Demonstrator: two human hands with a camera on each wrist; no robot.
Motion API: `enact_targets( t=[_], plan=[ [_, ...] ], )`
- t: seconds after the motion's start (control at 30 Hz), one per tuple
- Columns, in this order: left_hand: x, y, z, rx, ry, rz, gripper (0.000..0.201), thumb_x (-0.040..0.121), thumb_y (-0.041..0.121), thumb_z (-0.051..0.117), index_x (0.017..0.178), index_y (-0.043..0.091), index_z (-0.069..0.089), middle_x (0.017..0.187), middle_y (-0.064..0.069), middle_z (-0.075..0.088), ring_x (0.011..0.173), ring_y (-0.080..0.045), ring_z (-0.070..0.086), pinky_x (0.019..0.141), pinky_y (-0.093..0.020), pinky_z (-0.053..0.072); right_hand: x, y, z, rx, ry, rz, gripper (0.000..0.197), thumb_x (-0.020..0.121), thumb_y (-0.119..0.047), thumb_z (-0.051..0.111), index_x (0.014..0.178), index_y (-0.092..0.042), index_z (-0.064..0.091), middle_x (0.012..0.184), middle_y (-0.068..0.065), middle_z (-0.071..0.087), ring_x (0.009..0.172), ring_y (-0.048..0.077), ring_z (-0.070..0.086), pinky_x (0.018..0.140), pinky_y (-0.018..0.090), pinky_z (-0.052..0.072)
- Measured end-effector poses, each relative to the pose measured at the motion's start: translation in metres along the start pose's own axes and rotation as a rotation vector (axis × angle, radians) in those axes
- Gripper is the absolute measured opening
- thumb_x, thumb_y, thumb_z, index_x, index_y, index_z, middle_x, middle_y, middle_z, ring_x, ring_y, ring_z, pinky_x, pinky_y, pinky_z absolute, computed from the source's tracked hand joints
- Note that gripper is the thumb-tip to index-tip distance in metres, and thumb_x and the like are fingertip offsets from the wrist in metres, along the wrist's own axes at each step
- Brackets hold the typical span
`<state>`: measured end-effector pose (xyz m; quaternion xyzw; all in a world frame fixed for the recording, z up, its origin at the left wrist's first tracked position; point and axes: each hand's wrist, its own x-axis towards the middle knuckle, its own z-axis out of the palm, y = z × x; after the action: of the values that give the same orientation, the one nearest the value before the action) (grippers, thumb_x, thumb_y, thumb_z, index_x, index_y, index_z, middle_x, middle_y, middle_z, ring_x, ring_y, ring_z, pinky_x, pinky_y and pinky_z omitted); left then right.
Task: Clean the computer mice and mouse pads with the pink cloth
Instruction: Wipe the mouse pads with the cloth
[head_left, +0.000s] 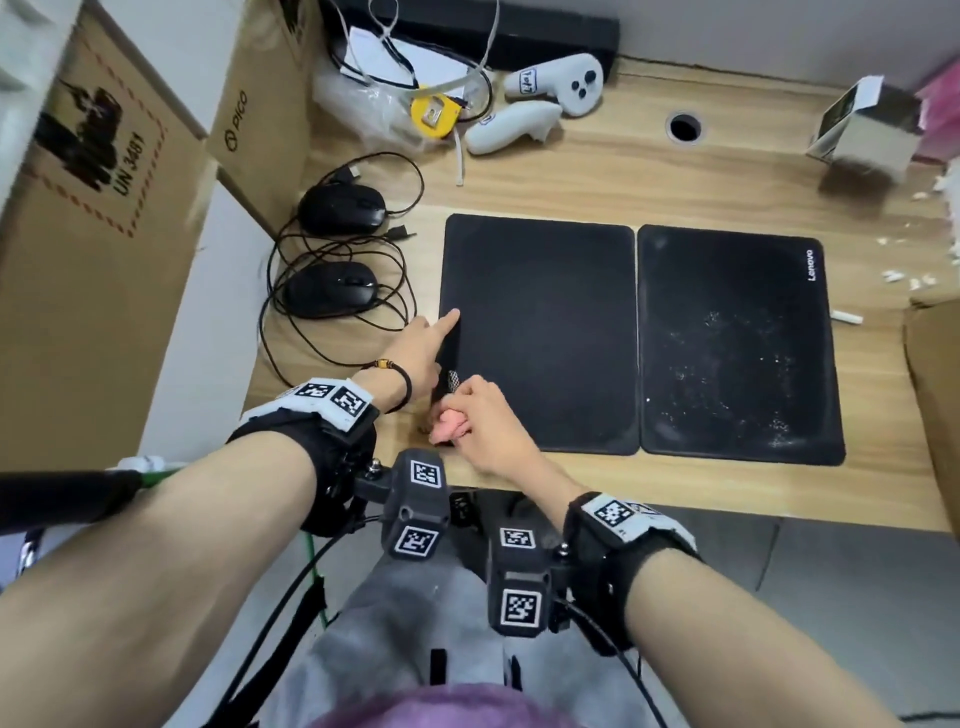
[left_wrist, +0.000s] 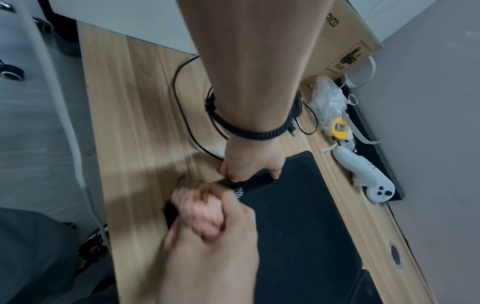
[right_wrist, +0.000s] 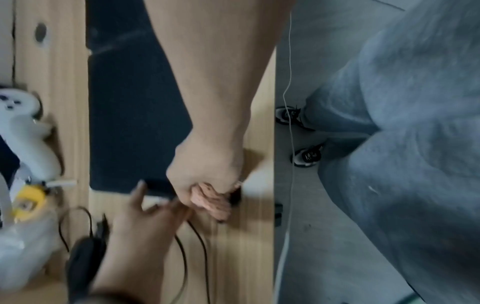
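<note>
Two black mouse pads lie side by side on the wooden desk. The left pad (head_left: 540, 332) (left_wrist: 298, 216) (right_wrist: 135, 123) looks plain; the right pad (head_left: 737, 348) is strewn with white specks. My left hand (head_left: 431, 353) (left_wrist: 249, 164) (right_wrist: 145, 214) pinches the left pad's left edge and lifts it slightly, index finger stretched along the pad. My right hand (head_left: 488, 421) (left_wrist: 215, 236) (right_wrist: 205, 168) grips the bunched pink cloth (head_left: 452, 423) (left_wrist: 200, 211) (right_wrist: 210, 201) at that pad's near-left corner. Two black wired mice (head_left: 343, 208) (head_left: 332, 288) sit left of the pads.
Mouse cables (head_left: 291, 332) loop on the desk beside my left hand. At the back lie two white controllers (head_left: 566, 83) (head_left: 509, 127) and a yellow tape measure (head_left: 434, 117). Cardboard boxes (head_left: 104, 182) stand at the left; a small carton (head_left: 862, 130) and white crumbs (head_left: 904, 280) at the right.
</note>
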<state>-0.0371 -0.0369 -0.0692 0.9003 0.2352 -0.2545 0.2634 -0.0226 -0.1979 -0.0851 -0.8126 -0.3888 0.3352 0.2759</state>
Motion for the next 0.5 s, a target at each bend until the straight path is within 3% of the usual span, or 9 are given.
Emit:
enact_targets(
  t=[0.07,0.13,0.17,0.23,0.3,0.33,0.4,0.43,0.5],
  plan=[
    [-0.002,0.003,-0.003,-0.007,-0.018,-0.019,0.077,0.09,0.002,0.053,0.154,0.024,0.014,0.122,-0.017,0.042,0.104,-0.034,0.053,0.099,-0.038,0.042,-0.011,0.022,-0.028,0.05,0.055,0.05,0.031,0.079,0.003,0.061,0.097,-0.019,0.073,0.096,-0.002,0.051,0.088,0.013,0.046,0.08,0.018,0.045],
    [-0.003,0.005,-0.006,0.002,-0.03,-0.024,0.08,0.09,0.002,0.053,0.154,0.025,0.01,0.127,-0.016,0.04,0.105,-0.033,0.054,0.097,-0.035,0.043,-0.028,0.056,-0.06,0.104,0.216,0.233,0.03,0.08,0.004,0.061,0.095,-0.018,0.073,0.085,-0.002,0.054,0.08,0.002,0.052,0.062,0.005,0.042],
    [-0.004,0.005,-0.006,0.012,-0.038,-0.019,0.082,0.089,0.002,0.053,0.154,0.025,0.008,0.129,-0.015,0.039,0.107,-0.032,0.053,0.097,-0.034,0.043,-0.036,0.07,-0.074,0.085,0.322,0.329,0.028,0.079,-0.003,0.06,0.093,-0.024,0.072,0.08,0.0,0.059,0.079,0.001,0.055,0.059,0.003,0.038],
    [-0.006,0.007,-0.007,0.023,-0.052,-0.012,0.085,0.089,0.002,0.053,0.154,0.024,0.005,0.132,-0.015,0.036,0.111,-0.031,0.052,0.097,-0.032,0.041,-0.045,0.088,-0.085,0.02,0.489,0.459,0.025,0.075,-0.015,0.055,0.091,-0.03,0.068,0.08,0.005,0.067,0.086,0.014,0.061,0.065,0.007,0.037],
    [-0.007,0.008,-0.005,0.021,-0.068,-0.007,0.088,0.087,0.001,0.054,0.154,0.023,0.001,0.135,-0.015,0.031,0.113,-0.03,0.05,0.097,-0.031,0.041,-0.036,0.082,-0.068,0.022,0.603,0.572,0.033,0.075,-0.004,0.053,0.099,-0.022,0.067,0.094,0.012,0.065,0.099,0.032,0.055,0.078,0.021,0.035],
    [-0.008,0.008,-0.004,0.018,-0.073,-0.011,0.089,0.087,0.001,0.054,0.154,0.023,0.0,0.136,-0.015,0.03,0.113,-0.03,0.05,0.097,-0.032,0.042,-0.028,0.066,-0.055,0.021,0.64,0.653,0.036,0.076,0.001,0.053,0.104,-0.019,0.065,0.105,0.015,0.06,0.105,0.035,0.05,0.083,0.028,0.03],
    [-0.008,0.009,-0.003,0.017,-0.075,-0.02,0.091,0.086,0.001,0.054,0.154,0.024,-0.001,0.136,-0.014,0.028,0.111,-0.03,0.051,0.097,-0.035,0.044,-0.009,0.022,-0.028,-0.001,0.628,0.748,0.041,0.077,0.003,0.054,0.11,-0.02,0.06,0.118,0.015,0.05,0.109,0.035,0.044,0.087,0.033,0.025],
    [-0.008,0.009,-0.002,0.021,-0.078,-0.018,0.091,0.086,0.001,0.054,0.154,0.024,-0.001,0.135,-0.014,0.029,0.111,-0.03,0.051,0.097,-0.035,0.044,-0.003,0.002,-0.016,-0.018,0.557,0.688,0.042,0.076,0.002,0.055,0.112,-0.02,0.059,0.121,0.013,0.047,0.11,0.034,0.043,0.09,0.034,0.026],
    [-0.006,0.008,-0.001,0.036,-0.073,-0.014,0.091,0.085,0.001,0.055,0.154,0.023,-0.001,0.134,-0.016,0.03,0.11,-0.031,0.051,0.097,-0.035,0.044,-0.001,-0.022,0.006,-0.042,0.349,0.425,0.042,0.076,0.002,0.053,0.113,-0.017,0.057,0.121,0.01,0.044,0.109,0.032,0.04,0.096,0.035,0.032]
  ],
)
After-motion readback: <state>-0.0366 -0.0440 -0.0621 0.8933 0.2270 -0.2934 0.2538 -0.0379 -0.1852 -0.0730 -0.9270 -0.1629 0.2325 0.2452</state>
